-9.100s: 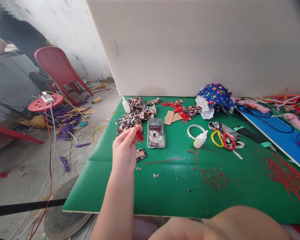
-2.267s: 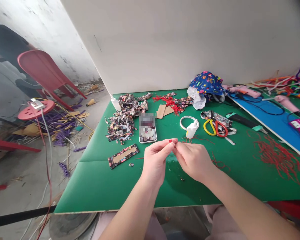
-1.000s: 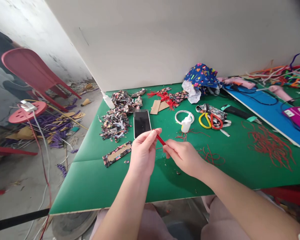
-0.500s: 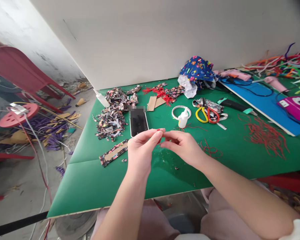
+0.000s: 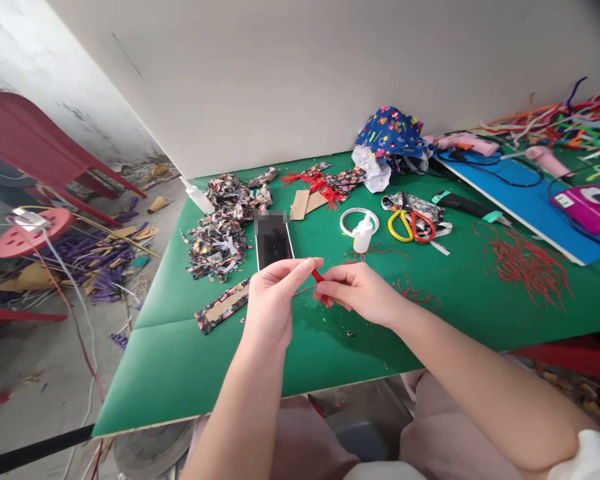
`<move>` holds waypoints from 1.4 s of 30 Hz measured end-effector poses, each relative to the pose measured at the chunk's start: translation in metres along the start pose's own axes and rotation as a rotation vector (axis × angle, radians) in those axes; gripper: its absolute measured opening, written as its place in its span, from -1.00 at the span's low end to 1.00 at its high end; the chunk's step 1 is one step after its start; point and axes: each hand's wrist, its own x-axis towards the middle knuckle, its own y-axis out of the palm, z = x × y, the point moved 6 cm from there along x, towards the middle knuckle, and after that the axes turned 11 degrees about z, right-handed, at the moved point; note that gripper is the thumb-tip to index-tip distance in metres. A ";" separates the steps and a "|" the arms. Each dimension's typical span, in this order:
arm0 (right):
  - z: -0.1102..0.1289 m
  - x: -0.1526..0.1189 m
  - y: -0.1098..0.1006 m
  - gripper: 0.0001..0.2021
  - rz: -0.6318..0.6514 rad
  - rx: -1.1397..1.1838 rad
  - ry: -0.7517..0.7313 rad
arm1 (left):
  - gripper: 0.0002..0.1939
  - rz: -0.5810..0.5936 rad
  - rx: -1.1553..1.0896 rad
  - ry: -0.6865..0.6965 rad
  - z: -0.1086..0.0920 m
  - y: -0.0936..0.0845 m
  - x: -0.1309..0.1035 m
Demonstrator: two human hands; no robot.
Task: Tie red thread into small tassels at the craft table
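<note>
Between my hands, over the front middle of the green table (image 5: pixel 180 373), is a small red thread tassel (image 5: pixel 319 275). My left hand (image 5: pixel 275 283) is closed, pinching its upper end between thumb and forefinger. My right hand (image 5: pixel 355 291) grips it lower down, and loose red strands stick out below the fingers. A thin red strand stretches between the hands. Just beyond the left fingers lies a phone (image 5: pixel 274 243), partly hidden by that hand. A flat floral strip with a cardboard centre (image 5: pixel 223 308) rests left of the left hand.
Past my right hand stand a white glue bottle (image 5: pixel 363 235), a white ring (image 5: pixel 349 217) and scissors (image 5: pixel 413 225). Red thread (image 5: pixel 530 267) lies rightward. A floral fabric pile (image 5: pixel 217 243) is at left, red-tasselled floral strips (image 5: pixel 337 181) behind. A cutter (image 5: pixel 467 207) borders a blue board (image 5: pixel 525 207).
My right hand has moved slightly down and turned, so the red tassel now shows between both hands. The view has shifted a little. The things on the table stay put.
</note>
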 end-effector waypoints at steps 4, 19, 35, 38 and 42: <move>-0.003 0.000 0.000 -0.74 0.004 -0.036 0.008 | -0.91 -0.038 0.009 0.045 -0.003 -0.006 0.001; 0.000 -0.002 0.003 -0.70 0.023 -0.245 -0.023 | -0.97 0.122 -0.077 -0.058 -0.007 -0.014 0.003; 0.006 -0.001 -0.016 -0.71 -0.131 -0.412 -0.113 | -0.96 0.136 -0.178 -0.010 -0.001 -0.005 0.006; 0.008 -0.003 -0.019 -0.70 -0.199 -0.348 -0.109 | -0.94 0.103 -0.159 -0.021 0.001 -0.005 0.006; 0.004 0.000 -0.011 -0.72 -0.145 -0.236 -0.122 | -0.91 0.122 -0.122 -0.058 0.008 0.000 0.007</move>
